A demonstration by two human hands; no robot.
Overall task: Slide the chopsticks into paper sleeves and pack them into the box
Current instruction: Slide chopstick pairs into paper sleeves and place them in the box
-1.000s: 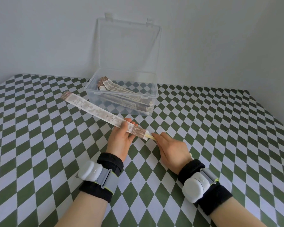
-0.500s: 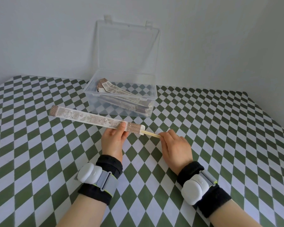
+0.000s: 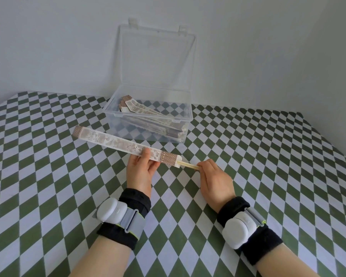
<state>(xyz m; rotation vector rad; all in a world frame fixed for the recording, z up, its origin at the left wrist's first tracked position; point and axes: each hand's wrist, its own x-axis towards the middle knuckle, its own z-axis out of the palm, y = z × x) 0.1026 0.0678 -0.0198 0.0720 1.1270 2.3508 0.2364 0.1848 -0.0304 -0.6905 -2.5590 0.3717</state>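
Note:
My left hand (image 3: 141, 169) pinches a long printed paper sleeve (image 3: 116, 143) near its brown right end and holds it above the table. A pair of pale wooden chopsticks (image 3: 188, 165) sticks a short way out of that end. My right hand (image 3: 215, 179) pinches the exposed chopstick tips. Behind the sleeve stands the clear plastic box (image 3: 148, 134) with its lid upright. Several sleeved chopsticks (image 3: 148, 114) lie inside it.
The green and white checked tablecloth (image 3: 48, 176) covers the table. A plain pale wall rises right behind the box. Both wrists carry black bands with white devices.
The sleeve swung from pointing up-left to nearly level and shifted. A longer piece of the chopsticks shows between the sleeve end and my right hand than one second ago.

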